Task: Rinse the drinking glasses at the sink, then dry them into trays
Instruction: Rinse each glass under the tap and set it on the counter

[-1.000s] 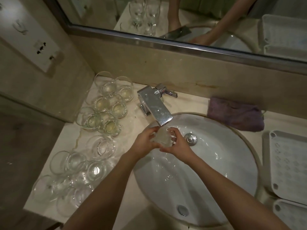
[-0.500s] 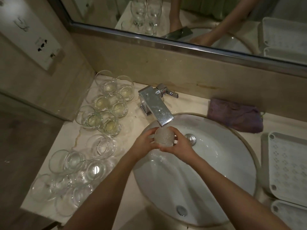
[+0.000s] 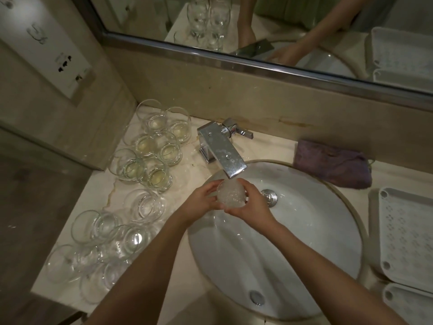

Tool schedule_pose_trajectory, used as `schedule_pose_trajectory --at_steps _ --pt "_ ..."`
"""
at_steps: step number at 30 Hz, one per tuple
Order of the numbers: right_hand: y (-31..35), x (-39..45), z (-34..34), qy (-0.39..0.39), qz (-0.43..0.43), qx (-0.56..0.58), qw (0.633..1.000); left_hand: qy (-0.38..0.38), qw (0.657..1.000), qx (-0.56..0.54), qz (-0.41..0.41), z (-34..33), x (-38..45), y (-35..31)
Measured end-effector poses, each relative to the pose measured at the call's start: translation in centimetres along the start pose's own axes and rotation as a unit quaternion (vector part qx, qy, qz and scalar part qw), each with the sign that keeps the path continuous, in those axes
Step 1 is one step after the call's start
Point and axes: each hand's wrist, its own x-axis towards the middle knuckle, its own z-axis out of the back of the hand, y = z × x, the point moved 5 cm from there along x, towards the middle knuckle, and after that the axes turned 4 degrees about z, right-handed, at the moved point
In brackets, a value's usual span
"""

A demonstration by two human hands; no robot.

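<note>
Left hand (image 3: pixel 199 202) and right hand (image 3: pixel 251 207) grip one glass (image 3: pixel 230 193) under the faucet (image 3: pixel 222 152) spout, over the sink (image 3: pixel 304 231); water foams inside. More glasses (image 3: pixel 131 200) stand on counter (image 3: pixel 98 186), left.

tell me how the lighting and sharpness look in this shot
Head view: dim, warm light, corners darkened; wide-angle lens bows the mirror frame and counter edge; the glass under the faucet is whitened by frothing water; bright highlights on the basin.
</note>
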Motion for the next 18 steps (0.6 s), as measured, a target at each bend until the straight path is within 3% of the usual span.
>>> schedule_pose_trajectory --at_steps 3,5,7,11,14,18 --pt "1.1 1.8 0.7 0.102 -0.027 -0.1 0.989 0.021 0.997 -0.037 0.06 0.6 -0.3 1.2" --pt "0.6 2.1 1.4 0.141 -0.069 -0.096 0.983 0.028 0.997 -0.008 0.069 0.0 -0.3 1.1" --pt "-0.2 1.6 1.9 0.127 -0.087 -0.031 0.988 0.006 0.998 0.045 0.034 -0.7 -0.2 0.1" --pt "-1.3 -0.9 1.1 0.012 -0.057 0.103 0.993 -0.016 0.996 0.09 -0.017 -1.7 -0.2 -1.2" --pt "0.0 -0.8 0.3 -0.002 -0.015 0.026 1.0 0.009 0.999 0.044 0.001 -0.3 -0.2 -0.6" --pt "1.7 1.4 1.1 0.108 -0.07 -0.103 0.986 0.028 0.997 -0.005 0.07 1.0 -0.1 0.6"
